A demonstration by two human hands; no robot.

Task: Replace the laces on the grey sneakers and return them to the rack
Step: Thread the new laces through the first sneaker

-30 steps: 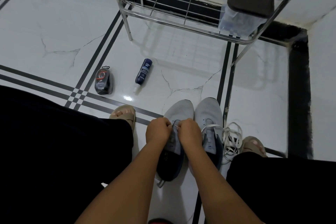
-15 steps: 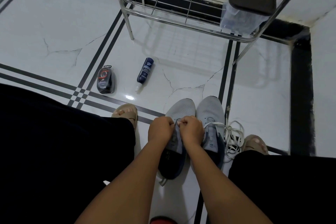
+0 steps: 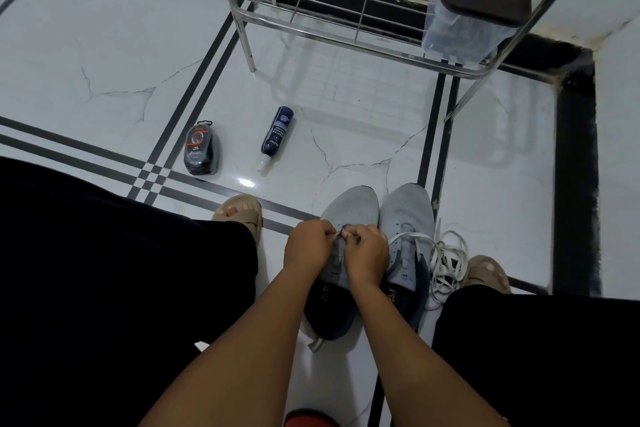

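Pinched a lace end over the left grey sneaker.

Left hand (image 3: pixel 309 246) and right hand (image 3: pixel 366 255) curled together, pinching a white lace tip (image 3: pixel 337 234) above the left sneaker (image 3: pixel 349 211) on the floor (image 3: pixel 104 62). Right sneaker (image 3: pixel 408 215) touching beside it, loose white laces (image 3: pixel 446 260) piled at its right. Farther off, a blue bottle (image 3: pixel 277 130) and a dark sponge case (image 3: pixel 201 149) lying apart; beyond, the metal rack (image 3: pixel 346 35).
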